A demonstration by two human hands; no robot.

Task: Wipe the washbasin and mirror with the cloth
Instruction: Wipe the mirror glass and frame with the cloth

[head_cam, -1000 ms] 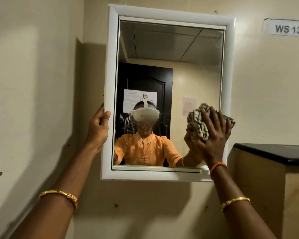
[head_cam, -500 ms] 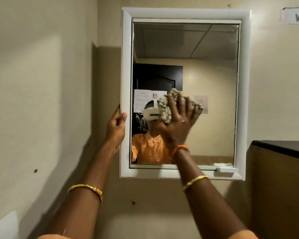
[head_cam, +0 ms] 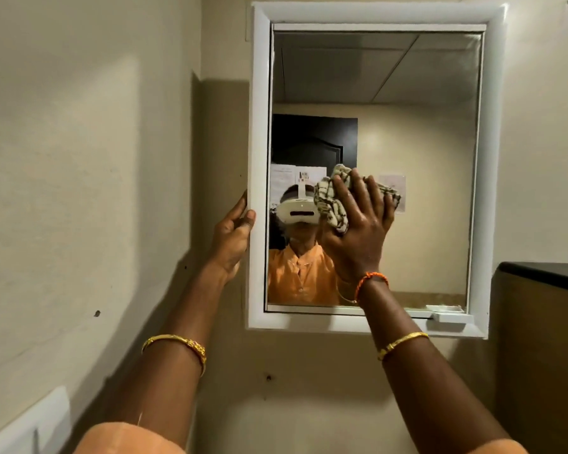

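- Two hands are up: our left hand (head_cam: 232, 235), left of centre, curls its fingers round the white frame's (head_cam: 258, 126) left edge.
- At centre, our right hand (head_cam: 363, 224), fingers spread, presses the bunched cloth (head_cam: 328, 201) flat on the mirror (head_cam: 407, 142).

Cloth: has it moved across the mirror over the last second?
Yes. The cloth in the right hand went from the mirror frame's right side leftward to mid-glass.
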